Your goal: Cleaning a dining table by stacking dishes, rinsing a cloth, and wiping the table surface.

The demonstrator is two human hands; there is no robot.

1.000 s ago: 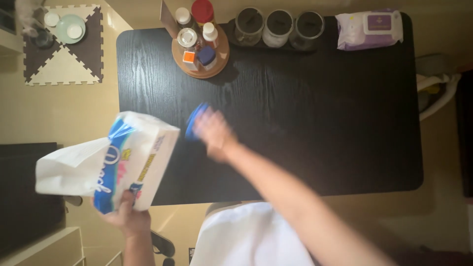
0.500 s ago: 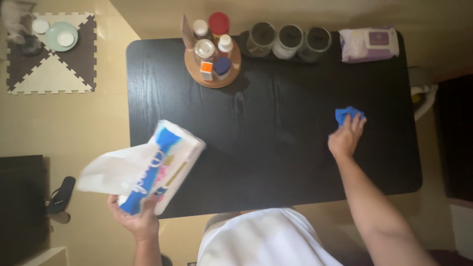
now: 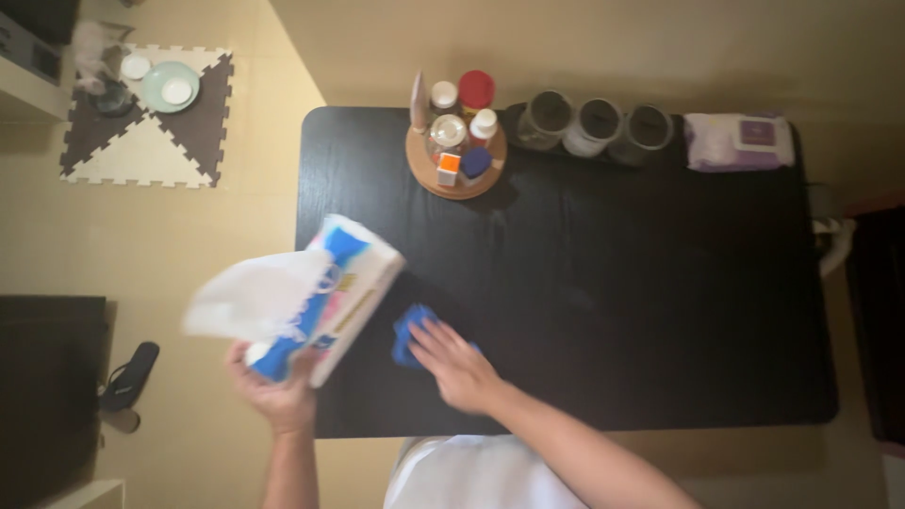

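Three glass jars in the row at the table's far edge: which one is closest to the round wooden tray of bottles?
The leftmost glass jar; it stands right beside the round wooden tray, while the other two sit farther right, toward the wipes pack.

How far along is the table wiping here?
Hard to tell what is already wiped: the black table shows no clear before-and-after. In hand: the right hand presses a blue cloth on the near left part, while the left hand holds the tissue pack lifted off the top. Left: the round tray of bottles, three jars and wipes packet sit unmoved along the far edge.
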